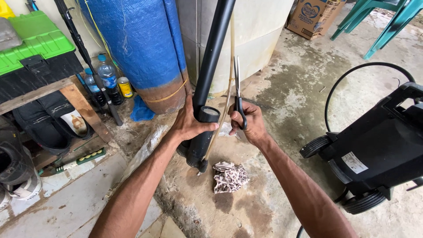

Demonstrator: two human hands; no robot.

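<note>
Frame centre: left hand [190, 124] clamped round long black plastic tube [210, 79]. Right hand [247, 122] closed on black-handled steel scissors [238, 94], blades at thin tan strip [228, 88] alongside tube. Cutting step; next needs steady tube, blades across strip.

Soft, even daylight fills the scene — brightest on the concrete floor [286, 88] at upper right, with only faint shadows. Focus is sharp throughout, though wide-angle distortion bends the edges — no glare.

Stained concrete floor [286, 88], patterned rag [230, 176], plastic bottles [108, 79], cardboard box [313, 15], black wheeled machine [374, 145]
</note>
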